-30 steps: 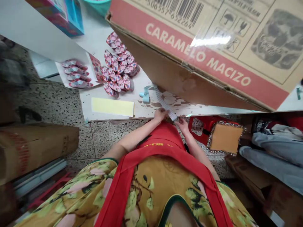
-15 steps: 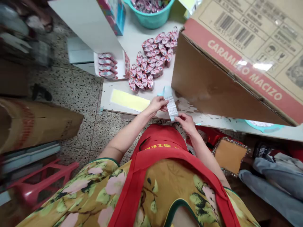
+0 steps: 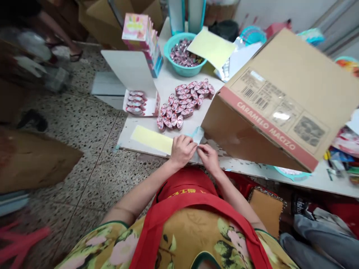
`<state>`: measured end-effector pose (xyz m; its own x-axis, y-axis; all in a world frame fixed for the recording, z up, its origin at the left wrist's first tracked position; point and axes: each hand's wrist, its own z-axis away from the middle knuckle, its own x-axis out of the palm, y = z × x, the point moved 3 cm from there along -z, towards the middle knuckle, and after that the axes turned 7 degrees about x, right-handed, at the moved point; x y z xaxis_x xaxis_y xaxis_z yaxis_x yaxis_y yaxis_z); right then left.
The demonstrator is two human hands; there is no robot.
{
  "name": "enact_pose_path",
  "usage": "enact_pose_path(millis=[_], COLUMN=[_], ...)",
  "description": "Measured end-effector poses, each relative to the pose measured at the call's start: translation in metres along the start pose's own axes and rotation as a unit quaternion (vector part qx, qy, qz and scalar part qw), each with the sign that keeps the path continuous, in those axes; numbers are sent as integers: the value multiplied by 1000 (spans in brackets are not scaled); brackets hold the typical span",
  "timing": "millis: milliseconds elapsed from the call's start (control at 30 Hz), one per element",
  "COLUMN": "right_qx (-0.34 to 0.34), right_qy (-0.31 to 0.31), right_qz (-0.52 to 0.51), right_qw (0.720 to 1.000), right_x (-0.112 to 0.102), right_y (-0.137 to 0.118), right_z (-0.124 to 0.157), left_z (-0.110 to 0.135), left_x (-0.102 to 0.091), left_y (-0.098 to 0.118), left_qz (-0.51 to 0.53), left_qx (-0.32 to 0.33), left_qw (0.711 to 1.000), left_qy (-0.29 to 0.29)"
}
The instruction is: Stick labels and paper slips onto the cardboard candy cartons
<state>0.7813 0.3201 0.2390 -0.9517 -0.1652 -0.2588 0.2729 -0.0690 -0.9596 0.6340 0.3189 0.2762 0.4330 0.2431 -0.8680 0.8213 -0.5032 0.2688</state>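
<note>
At the table's front edge, my left hand (image 3: 183, 150) is closed on a pale-blue-backed strip of printed labels (image 3: 199, 134). Thumb and finger of my right hand (image 3: 209, 157) pinch the strip right beside it, the fingertips of both hands almost touching. Most of the strip's print is covered by my fingers now. A yellow paper strip (image 3: 151, 139) lies flat to the left of my left hand. Beyond it stands a cluster of pink-and-red wrapped pieces (image 3: 179, 105). An open white box (image 3: 127, 71), lid raised, holds several similar pieces.
A large cardboard carton (image 3: 252, 130) stands tilted close to my right hand. Behind the cluster is a turquoise basin (image 3: 185, 70) of small wrapped pieces, with a yellow sheet (image 3: 211, 48) over its rim. Colourful boxes (image 3: 137, 31) stand at the back left. A person's legs (image 3: 60, 31) show at upper left.
My hands have come together over the strip, and my left hand now covers its printed part. The view has tilted up, bringing more of the table's far side into sight.
</note>
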Motion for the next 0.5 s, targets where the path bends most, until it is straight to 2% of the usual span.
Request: enact_pose_path(millis=[200,400,467,500], right_qx=[-16,-3,9,27], right_qy=[20,15,16,19], right_qz=[41,43,41,42], right_qw=[999,999,999,999], right_x=[-2,-8,-10,-11], right_y=[3,7,16,24], right_z=[-7,-6,-8,-10], left_z=[-6,-11,-13,-14], left_x=[11,21,23,23], left_y=[-8,0,-8,-16], left_qz=[28,53,114,158], left_qx=[-66,-71,-125,-170], left_qw=[997,996,985,971], left_qy=[15,4,32,63])
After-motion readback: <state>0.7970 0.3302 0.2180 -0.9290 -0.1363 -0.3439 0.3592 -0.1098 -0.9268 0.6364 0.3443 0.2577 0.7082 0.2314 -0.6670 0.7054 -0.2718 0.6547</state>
